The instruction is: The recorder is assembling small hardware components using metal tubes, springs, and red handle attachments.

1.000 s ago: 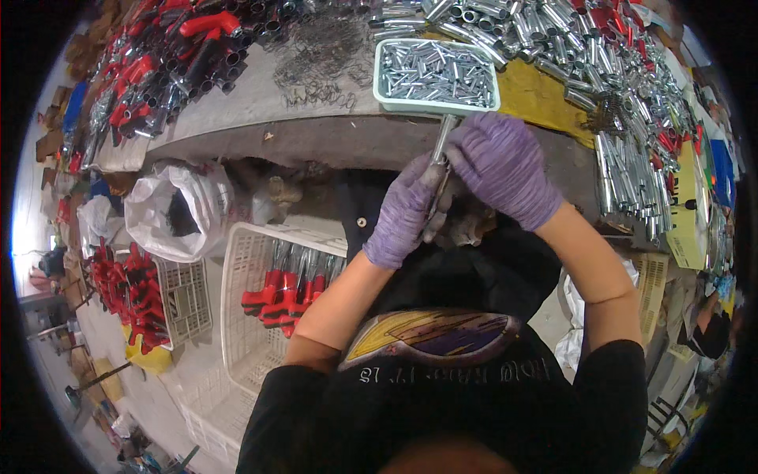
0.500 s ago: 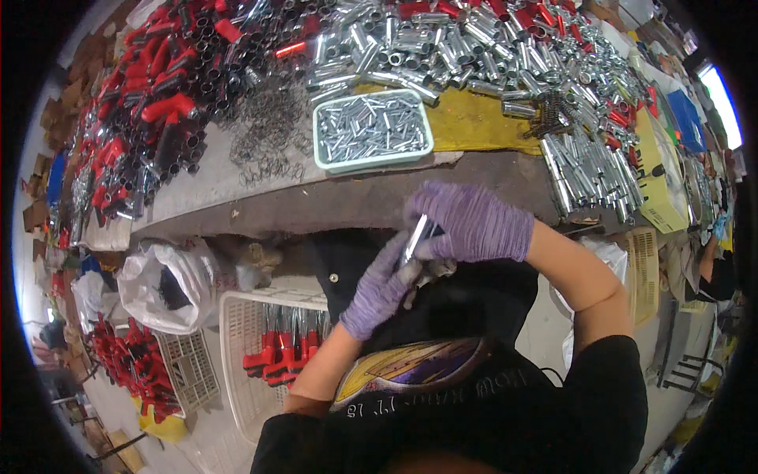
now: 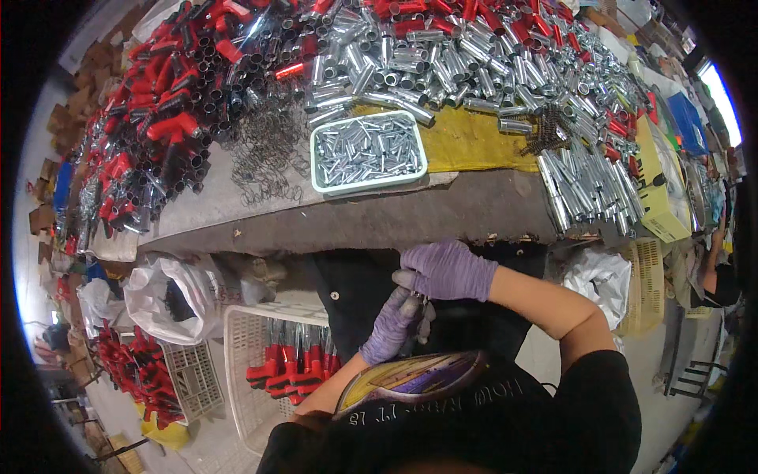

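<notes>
In purple gloves, both my hands meet over my lap, just in front of the table edge. My left hand [image 3: 388,328] is closed around a chrome tube [image 3: 420,299], of which only a small glint shows between the fingers. Above and against it, my right hand [image 3: 448,271] is closed too, fingertips pinched at the tube's end; whatever it holds is hidden. Beyond the hands, a pale green tray [image 3: 371,189] full of short metal pins sits on the table.
Chrome tubes [image 3: 588,189] lie in a row at the right, with a larger heap behind. Red-and-black handles [image 3: 170,130] are piled at the left, beside thin wire springs [image 3: 268,150]. Below stand a white crate [image 3: 237,371] with red-handled parts and a white sack [image 3: 146,308].
My hands have come down and closer to my body. The chrome tube, plainly visible before, is now almost covered by the fingers. The table appears lower in the view.
</notes>
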### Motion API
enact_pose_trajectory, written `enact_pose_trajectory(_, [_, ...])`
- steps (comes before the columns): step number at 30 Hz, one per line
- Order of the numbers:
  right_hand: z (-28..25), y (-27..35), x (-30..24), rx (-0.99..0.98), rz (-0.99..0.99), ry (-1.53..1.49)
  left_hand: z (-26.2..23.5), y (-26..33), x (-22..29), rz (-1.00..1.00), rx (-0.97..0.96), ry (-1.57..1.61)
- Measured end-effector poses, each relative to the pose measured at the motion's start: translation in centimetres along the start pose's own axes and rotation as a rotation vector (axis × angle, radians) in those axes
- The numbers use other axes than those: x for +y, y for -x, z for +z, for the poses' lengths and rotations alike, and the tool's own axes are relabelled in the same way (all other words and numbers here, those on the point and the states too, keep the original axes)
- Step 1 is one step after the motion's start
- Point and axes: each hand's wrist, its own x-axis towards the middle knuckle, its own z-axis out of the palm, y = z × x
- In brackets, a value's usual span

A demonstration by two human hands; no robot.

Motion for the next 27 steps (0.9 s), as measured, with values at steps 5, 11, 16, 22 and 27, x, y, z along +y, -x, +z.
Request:
enact_pose_trajectory(5, [0.7, 0.3, -1.2, 0.016, 0.074, 0.088, 0.1, 0.2, -0.8, 0.002, 0.053, 0.083])
enact_pose_trajectory(11, [-0.8, 1.2, -0.6, 0.148, -0.066, -0.034, 0.4, -0.8, 1.0, 0.084, 0.090, -0.162])
enact_pose_trajectory(16, [-6.7, 2.9, -0.7, 0.294, -0.126, 0.103, 1.5, -3.7, 8.7, 0.787, 0.193, -1.756])
enact_pose_trajectory(22, [-4.9, 3.2, 6.6, 0.469, -0.123, 0.426, -0.6, -9.2, 11.5, 0.845, -0.049, -1.981])
enact_pose_trajectory(27, [-3.2, 3.2, 7.6, 0.490, -0.079, 0.306, -2.3, -8.6, 11.3, 0.823, -0.013, -1.888])
